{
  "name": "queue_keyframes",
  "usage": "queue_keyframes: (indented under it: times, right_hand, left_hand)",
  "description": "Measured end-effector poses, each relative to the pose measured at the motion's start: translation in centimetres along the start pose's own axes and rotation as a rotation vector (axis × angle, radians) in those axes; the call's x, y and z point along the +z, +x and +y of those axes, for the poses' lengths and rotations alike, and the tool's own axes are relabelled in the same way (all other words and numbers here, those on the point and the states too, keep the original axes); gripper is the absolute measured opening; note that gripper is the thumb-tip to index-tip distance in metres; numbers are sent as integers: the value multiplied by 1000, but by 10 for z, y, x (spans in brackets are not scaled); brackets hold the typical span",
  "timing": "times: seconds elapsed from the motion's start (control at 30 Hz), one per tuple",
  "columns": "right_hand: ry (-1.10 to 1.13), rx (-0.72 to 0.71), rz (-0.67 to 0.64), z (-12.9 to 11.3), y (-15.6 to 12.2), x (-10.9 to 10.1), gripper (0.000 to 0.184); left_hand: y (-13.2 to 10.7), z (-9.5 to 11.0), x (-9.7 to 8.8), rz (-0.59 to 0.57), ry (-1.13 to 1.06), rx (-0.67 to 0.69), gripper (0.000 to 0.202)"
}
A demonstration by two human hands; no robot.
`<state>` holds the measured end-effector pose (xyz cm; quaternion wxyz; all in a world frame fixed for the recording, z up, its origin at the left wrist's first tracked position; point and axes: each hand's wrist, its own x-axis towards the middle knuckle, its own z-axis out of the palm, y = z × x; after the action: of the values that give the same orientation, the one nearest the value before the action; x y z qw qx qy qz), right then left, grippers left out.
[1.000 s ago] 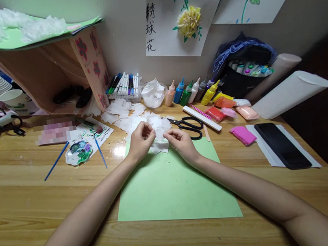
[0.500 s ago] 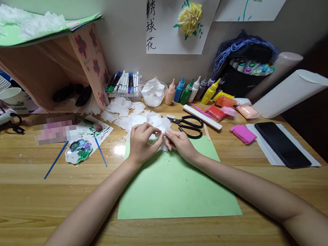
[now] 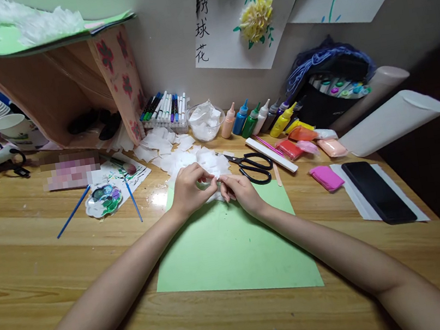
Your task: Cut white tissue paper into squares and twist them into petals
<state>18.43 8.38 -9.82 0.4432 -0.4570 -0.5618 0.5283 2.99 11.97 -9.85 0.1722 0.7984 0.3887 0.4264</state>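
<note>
My left hand and my right hand meet fingertip to fingertip over the far edge of a green sheet of paper. Both are closed in a pinch. Whatever lies between the fingertips is too small and hidden to make out. Just beyond the hands, white tissue paper pieces lie in a loose heap, some reaching under the fingers. Black-handled scissors rest to the right of my right hand, blades toward the heap.
Behind the heap stand a bowl of white tissue, a box of markers and paint bottles. A paint palette and brushes lie left. Clay packets and a phone sit right.
The view has tipped slightly, so everything sits a little higher. My hands stay pinched together in nearly the same place, with only small finger movement.
</note>
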Motion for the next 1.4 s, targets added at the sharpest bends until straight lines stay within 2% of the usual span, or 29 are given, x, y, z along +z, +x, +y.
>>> queue_keyframes:
  times: [0.23, 0.37, 0.43, 0.5, 0.6, 0.67, 0.73, 0.83, 0.93, 1.0, 1.2, 1.4]
  right_hand:
    - [-51, -49, 3, 0, -2, -1, 47]
    - [-45, -43, 172, 4, 0, -2, 25]
    - [-21, -58, 240, 6, 2, -3, 32]
    - [-18, -74, 217, 8, 4, -4, 35]
    - [-62, -77, 142, 8, 4, -4, 26]
    - [-94, -81, 145, 7, 3, -3, 30]
    - [-115, -82, 176, 6, 2, -2, 30]
    - [-108, -63, 206, 6, 3, -3, 33]
    - [-80, -54, 180, 5, 4, -4, 34]
    - [-66, -49, 151, 4, 4, -5, 34]
    - [-30, -34, 60, 4, 3, -6, 49]
    - [60, 28, 75, 10, 5, -6, 51]
  left_hand:
    - [0, 1, 0, 13, -73, -7, 14]
    - [3, -3, -2, 36, -241, -84, 14]
    - [5, -6, -2, 20, -358, -170, 15]
    - [6, -10, -2, -15, -457, -248, 17]
    - [8, -11, -1, -66, -507, -288, 18]
    - [7, -10, -1, -46, -454, -271, 17]
    - [6, -6, -2, 39, -362, -230, 13]
    - [3, -1, -3, 151, -220, -92, 7]
    - [-1, 3, -3, 87, -108, 66, 9]
    - [-2, 3, -1, 22, -56, 111, 14]
    - [-2, -1, 1, -5, -36, 80, 13]
    - [-2, -1, -1, -35, -11, 100, 16]
